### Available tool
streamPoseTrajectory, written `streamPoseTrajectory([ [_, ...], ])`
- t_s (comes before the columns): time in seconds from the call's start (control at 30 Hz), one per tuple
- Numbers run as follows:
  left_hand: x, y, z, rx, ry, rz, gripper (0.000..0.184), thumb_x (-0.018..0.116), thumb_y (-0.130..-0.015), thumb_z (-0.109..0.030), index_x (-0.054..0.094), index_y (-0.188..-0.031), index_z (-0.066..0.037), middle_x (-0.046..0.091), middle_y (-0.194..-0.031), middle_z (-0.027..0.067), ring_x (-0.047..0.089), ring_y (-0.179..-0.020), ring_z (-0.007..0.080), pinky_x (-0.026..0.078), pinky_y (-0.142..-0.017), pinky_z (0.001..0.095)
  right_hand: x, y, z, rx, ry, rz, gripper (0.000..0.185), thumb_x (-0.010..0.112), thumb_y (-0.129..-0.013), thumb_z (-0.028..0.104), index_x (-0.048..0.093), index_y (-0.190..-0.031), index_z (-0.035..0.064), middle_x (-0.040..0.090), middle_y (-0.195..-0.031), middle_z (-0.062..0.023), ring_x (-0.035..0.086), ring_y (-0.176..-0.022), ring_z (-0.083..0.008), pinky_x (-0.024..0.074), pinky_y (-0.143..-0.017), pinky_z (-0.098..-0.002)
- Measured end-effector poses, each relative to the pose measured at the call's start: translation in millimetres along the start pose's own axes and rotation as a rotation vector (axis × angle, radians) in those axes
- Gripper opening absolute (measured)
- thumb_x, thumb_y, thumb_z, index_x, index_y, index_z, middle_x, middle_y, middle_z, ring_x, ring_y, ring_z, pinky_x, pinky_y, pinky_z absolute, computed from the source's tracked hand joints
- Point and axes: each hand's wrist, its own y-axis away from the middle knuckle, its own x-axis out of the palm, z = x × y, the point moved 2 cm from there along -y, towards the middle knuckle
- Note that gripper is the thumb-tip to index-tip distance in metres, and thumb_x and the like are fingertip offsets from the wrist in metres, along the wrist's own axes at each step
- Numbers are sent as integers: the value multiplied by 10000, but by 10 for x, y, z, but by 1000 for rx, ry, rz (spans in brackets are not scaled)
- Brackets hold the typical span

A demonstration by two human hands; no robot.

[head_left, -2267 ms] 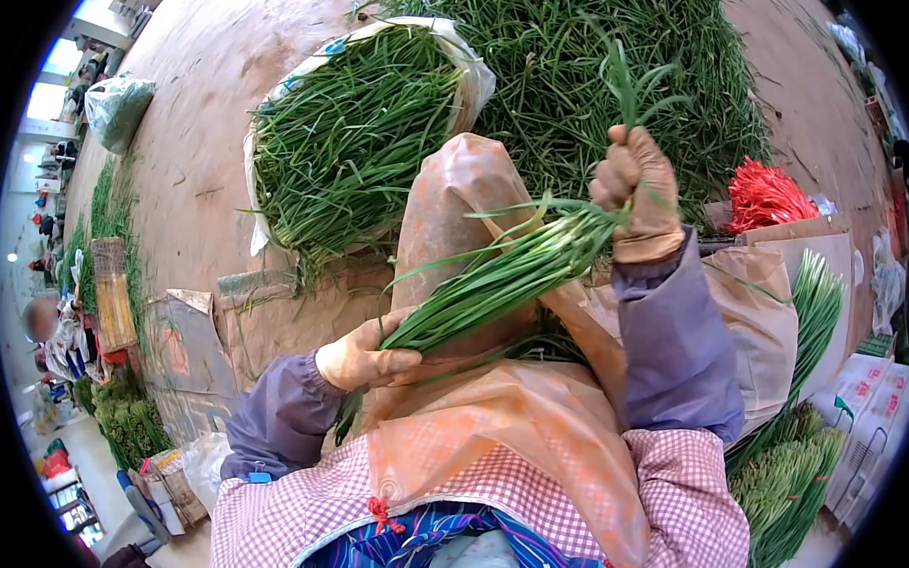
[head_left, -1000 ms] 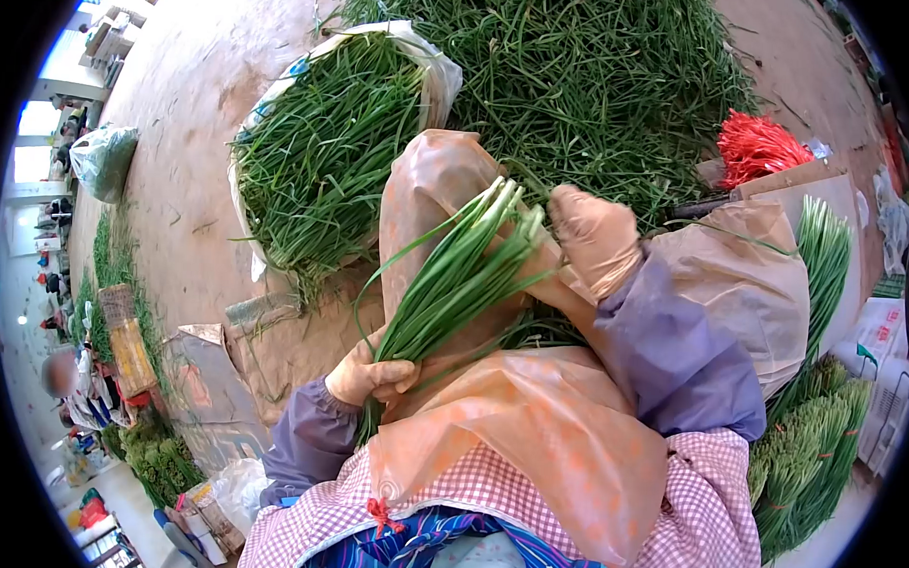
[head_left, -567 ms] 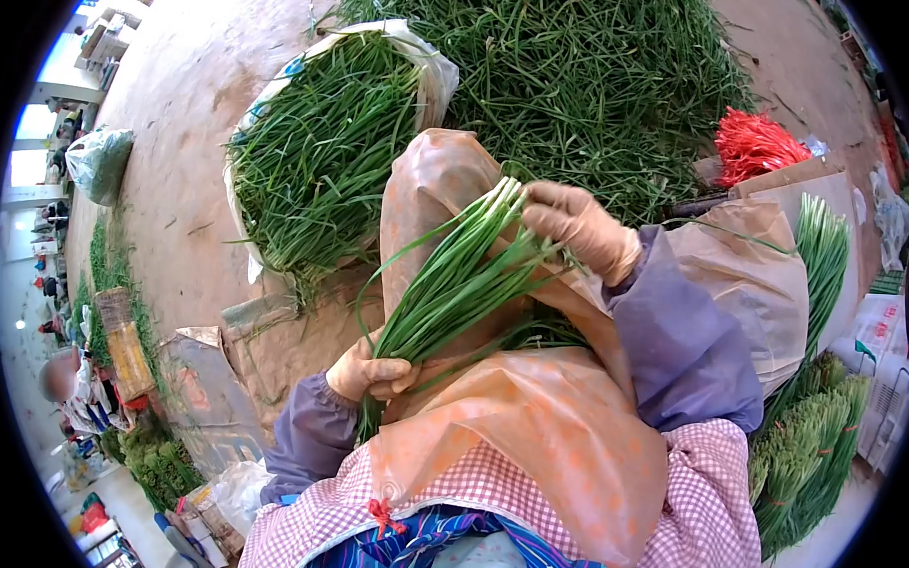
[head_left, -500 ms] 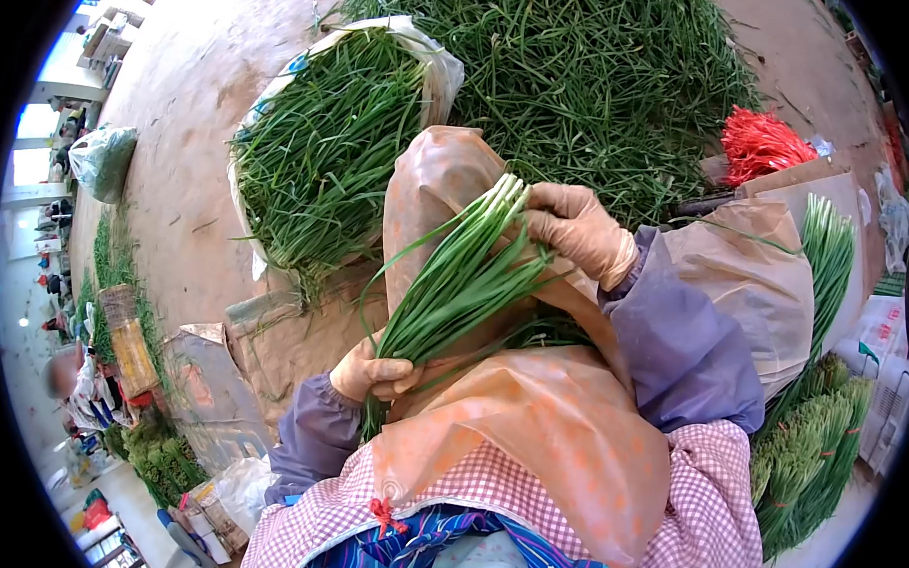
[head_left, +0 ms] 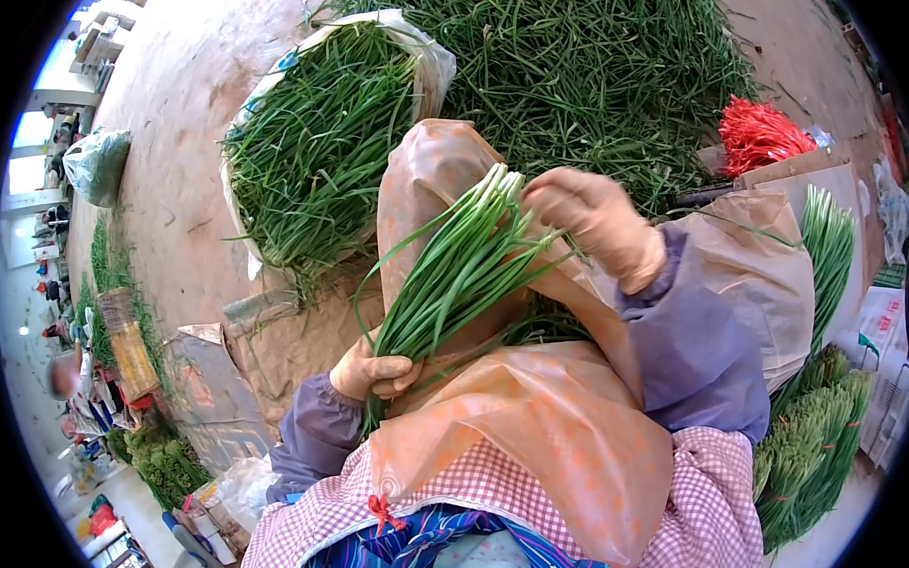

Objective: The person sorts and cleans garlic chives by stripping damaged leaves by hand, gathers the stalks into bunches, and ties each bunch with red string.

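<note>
My gloved left hand (head_left: 376, 371) is closed round the lower, leafy part of a bunch of garlic chives (head_left: 455, 264). The bunch slants up and to the right over my lap, white stem ends at the top. Beside those ends is my gloved right hand (head_left: 597, 229), its fingers bent and smeared by motion, so I cannot make out whether they pinch anything. A translucent, orange-spotted plastic apron (head_left: 530, 417) covers my lap, and some loose green leaves (head_left: 548, 327) lie in its fold.
A white sack (head_left: 437, 78) full of chives stands ahead on the left. Beyond it spreads a large heap of chives (head_left: 582, 78). Red ties (head_left: 760, 139) lie at the right, above tied chive bundles (head_left: 809, 457). A filled plastic bag (head_left: 98, 166) sits far left.
My right hand has moved slightly right and down, away from the white stem ends. My left hand keeps its hold on the bunch.
</note>
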Motion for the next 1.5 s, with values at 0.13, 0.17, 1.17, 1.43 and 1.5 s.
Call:
streamPoseTrajectory([
  [0.13,35,24,8,-5,-4,-44,438,705,-828,-206,514,-1169,-8,524,-606,54,357,-379,65,255,-341,218,233,-124,-67,-65,202,-39,158,651,-889,117,671,-988,-5,651,-863,-29,580,-764,-107,492,-703,-264],
  [0.17,33,28,16,-4,17,-41,442,706,-828,-206,512,-1173,-9,523,-605,54,355,-379,64,252,-340,217,214,-96,-46,-35,102,-25,136,654,-887,107,677,-961,-5,647,-834,-31,578,-751,-109,491,-690,-267],
  [1.17,160,-58,-17,89,-89,-86,474,666,-865,-193,468,-1258,-18,540,-642,45,393,-423,74,302,-385,216,479,76,-341,-159,-1143,41,910,671,-824,526,161,-1458,119,394,-1414,-177,452,-1266,-341,410,-1048,-470],
  [1.43,642,-33,-289,112,-1051,-156,607,593,-899,-111,329,-1444,-76,630,-1109,181,627,-979,264,475,-852,353,431,-131,-290,-198,-1092,98,565,653,-878,406,455,-1316,108,599,-1171,-139,605,-1072,-291,518,-929,-444],
  [1.5,623,-40,-259,330,-1145,-121,644,594,-891,-139,303,-1465,-118,661,-956,219,662,-862,331,499,-765,371,364,-188,-360,-195,-1054,119,448,669,-889,321,515,-1251,107,664,-991,-126,655,-943,-284,577,-811,-416],
])
